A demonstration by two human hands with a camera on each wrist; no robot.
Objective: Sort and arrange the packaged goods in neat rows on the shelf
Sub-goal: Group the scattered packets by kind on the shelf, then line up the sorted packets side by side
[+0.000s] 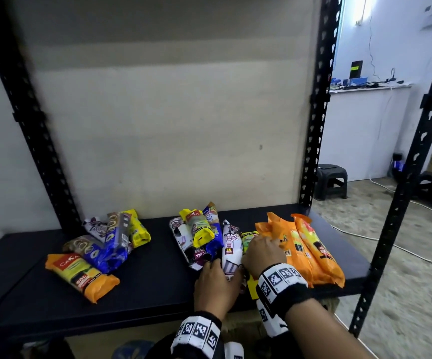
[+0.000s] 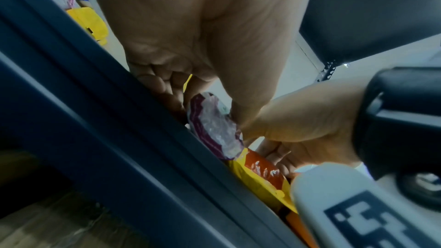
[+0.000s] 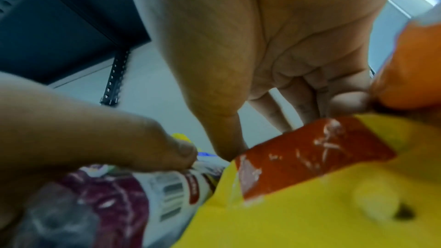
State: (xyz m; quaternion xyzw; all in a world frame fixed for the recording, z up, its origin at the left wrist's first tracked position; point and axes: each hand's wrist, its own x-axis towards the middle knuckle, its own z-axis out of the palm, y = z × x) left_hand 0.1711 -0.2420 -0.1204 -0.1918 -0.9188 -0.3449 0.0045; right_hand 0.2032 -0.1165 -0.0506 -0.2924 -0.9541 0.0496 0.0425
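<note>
On the black shelf (image 1: pixel 157 288), my left hand (image 1: pixel 216 264) grips the near end of a white and purple drawstring-bag pack (image 1: pixel 231 248). In the left wrist view the left hand (image 2: pixel 203 105) has its thumb and curled fingers on either side of the pack's end (image 2: pixel 214 125). Just right of it, my right hand (image 1: pixel 258 243) holds a yellow-green pack (image 1: pixel 248 238). The right wrist view shows the right hand (image 3: pixel 274 129) with its thumb on one side and its fingers on the other side of the yellow pack's red label (image 3: pixel 310 157). The two packs lie side by side and touch.
Orange packs (image 1: pixel 303 250) lie in a row to the right, against my right hand. A mixed heap of white, yellow and blue packs (image 1: pixel 199 234) sits left of the hands. Another heap (image 1: pixel 101 250) with an orange-yellow pack (image 1: pixel 80 275) lies at the left. Black uprights (image 1: pixel 313 125) frame the shelf.
</note>
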